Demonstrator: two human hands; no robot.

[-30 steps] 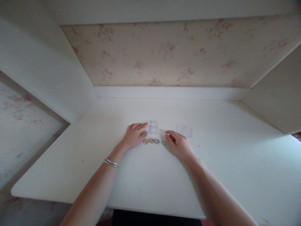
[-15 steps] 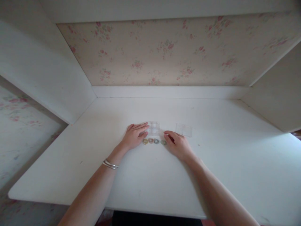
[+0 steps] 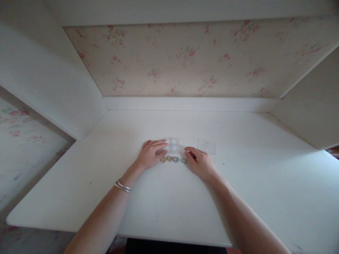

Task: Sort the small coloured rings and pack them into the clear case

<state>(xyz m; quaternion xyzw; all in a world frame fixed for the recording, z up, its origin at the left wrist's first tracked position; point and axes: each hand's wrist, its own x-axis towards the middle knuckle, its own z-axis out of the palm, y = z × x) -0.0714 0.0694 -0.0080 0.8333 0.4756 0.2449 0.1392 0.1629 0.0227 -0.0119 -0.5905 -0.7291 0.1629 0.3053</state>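
Observation:
A clear plastic box (image 3: 173, 145) with square compartments lies on the white table in the middle. My left hand (image 3: 151, 154) rests flat at its left side, fingers stretched and fingertips over or against its edge, thumb apart. In front of the box is a row of several small round rings or coils: a yellowish one (image 3: 163, 159), a pinkish one (image 3: 170, 158), a grey-blue one (image 3: 176, 159) and a greenish one (image 3: 183, 161). My right hand (image 3: 200, 163) is beside the greenish one, fingers loosely curled, thumb and forefinger slightly apart with nothing visible between them.
Behind my right hand lies a clear, flat plastic lid or tray (image 3: 208, 145), partly covered by the hand. The white table (image 3: 169, 204) meets a low ledge (image 3: 190, 104) and flowered wallpaper at the back. White side panels stand left and right.
Both hands and the things on the table keep their places. Only the camera view has shifted very slightly.

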